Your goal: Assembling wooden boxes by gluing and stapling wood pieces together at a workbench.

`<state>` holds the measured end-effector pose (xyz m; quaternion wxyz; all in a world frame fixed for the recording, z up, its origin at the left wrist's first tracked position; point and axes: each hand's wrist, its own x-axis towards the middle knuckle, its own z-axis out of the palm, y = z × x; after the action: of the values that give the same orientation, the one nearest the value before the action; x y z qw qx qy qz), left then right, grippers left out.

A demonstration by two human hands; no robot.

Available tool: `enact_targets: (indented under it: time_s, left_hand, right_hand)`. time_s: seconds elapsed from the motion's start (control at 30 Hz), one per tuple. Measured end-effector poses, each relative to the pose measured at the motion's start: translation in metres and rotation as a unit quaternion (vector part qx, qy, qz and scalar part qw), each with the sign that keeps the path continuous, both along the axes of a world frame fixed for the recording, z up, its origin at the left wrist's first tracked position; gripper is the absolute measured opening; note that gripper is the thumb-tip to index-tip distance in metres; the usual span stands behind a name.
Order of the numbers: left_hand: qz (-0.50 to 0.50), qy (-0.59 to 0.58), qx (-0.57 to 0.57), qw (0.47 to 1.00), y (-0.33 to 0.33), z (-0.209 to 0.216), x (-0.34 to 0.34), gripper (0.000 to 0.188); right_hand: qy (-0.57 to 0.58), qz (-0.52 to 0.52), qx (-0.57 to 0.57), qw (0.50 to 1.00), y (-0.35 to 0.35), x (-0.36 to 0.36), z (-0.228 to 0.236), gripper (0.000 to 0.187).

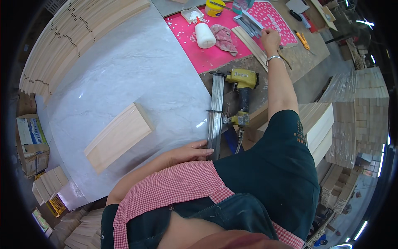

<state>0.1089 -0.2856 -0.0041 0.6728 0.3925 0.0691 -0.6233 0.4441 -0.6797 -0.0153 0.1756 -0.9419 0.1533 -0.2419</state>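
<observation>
A yellow and black nail gun (243,76) lies on its side at the table edge in front of me, its long silver magazine pointing toward my body. My left hand (191,152) is closed around the near end of that magazine. With the arm stretched far out, my right hand (270,39) has its fingers bent and closed beside some silver metal strips (248,24); what is between those fingers is too small to tell. Thin wooden strips (251,45) lie just left of the right hand. A light wooden board piece (120,135) rests on the grey-white tabletop (166,70) at left.
A white glue bottle (205,36), a pink rag (224,39), a small white tray (192,15) and a yellow tub (214,7) stand on a pink sheet (209,61). Orange-handled pliers (303,40) lie far right. Stacked boards (58,45) line the far left.
</observation>
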Motion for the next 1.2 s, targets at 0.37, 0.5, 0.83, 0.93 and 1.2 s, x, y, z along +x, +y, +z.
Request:
enact_targets:
  time_s: [0.37,0.5,0.83,0.93,1.2]
  left_hand:
    - [-0.009,-0.053,-0.011,0.998,0.000,-0.003,-0.002,0.054]
    - [-0.020,-0.083,-0.009,0.996,0.000,-0.007,-0.002,0.054]
    - [-0.021,-0.042,-0.033,0.998,-0.002,-0.003,-0.001,0.056]
    - [-0.015,-0.032,-0.045,0.998,-0.001,0.000,-0.004,0.054]
    - [0.014,0.031,-0.049,0.998,-0.003,0.006,-0.015,0.040]
  right_hand:
    - [0.004,0.002,-0.012,1.000,0.003,-0.002,-0.012,0.025]
    - [0.106,0.027,-0.003,0.994,-0.007,0.004,-0.013,0.025]
    - [0.194,0.035,-0.086,0.977,-0.028,0.015,-0.017,0.027]
    - [0.156,0.061,-0.074,0.983,-0.022,-0.005,-0.007,0.026]
    - [-0.029,0.166,0.163,0.972,0.116,-0.186,0.029,0.026]
